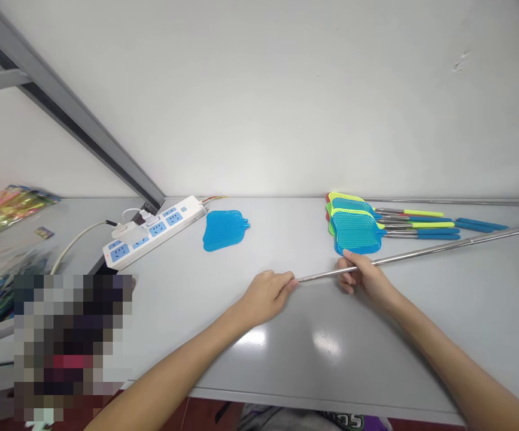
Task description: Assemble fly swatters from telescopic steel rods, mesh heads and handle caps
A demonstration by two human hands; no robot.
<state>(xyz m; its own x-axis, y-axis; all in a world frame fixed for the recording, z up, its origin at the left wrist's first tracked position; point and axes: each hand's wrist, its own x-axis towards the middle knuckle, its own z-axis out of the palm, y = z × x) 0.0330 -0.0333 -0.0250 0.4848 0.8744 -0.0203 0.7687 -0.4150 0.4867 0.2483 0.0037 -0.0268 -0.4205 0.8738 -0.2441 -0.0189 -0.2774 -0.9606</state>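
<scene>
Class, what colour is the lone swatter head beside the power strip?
Blue, in the head view.

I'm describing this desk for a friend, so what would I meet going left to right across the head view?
Pink and yellow packets, white power strip, single blue mesh head, left hand, stacked mesh heads, blue grips. Left out for overlap: right hand, metal rod.

The long, thin, shiny silver metal stick (412, 255) has one end in the left hand (270, 296). It slants up through the right hand (367, 278) and out of view.
</scene>
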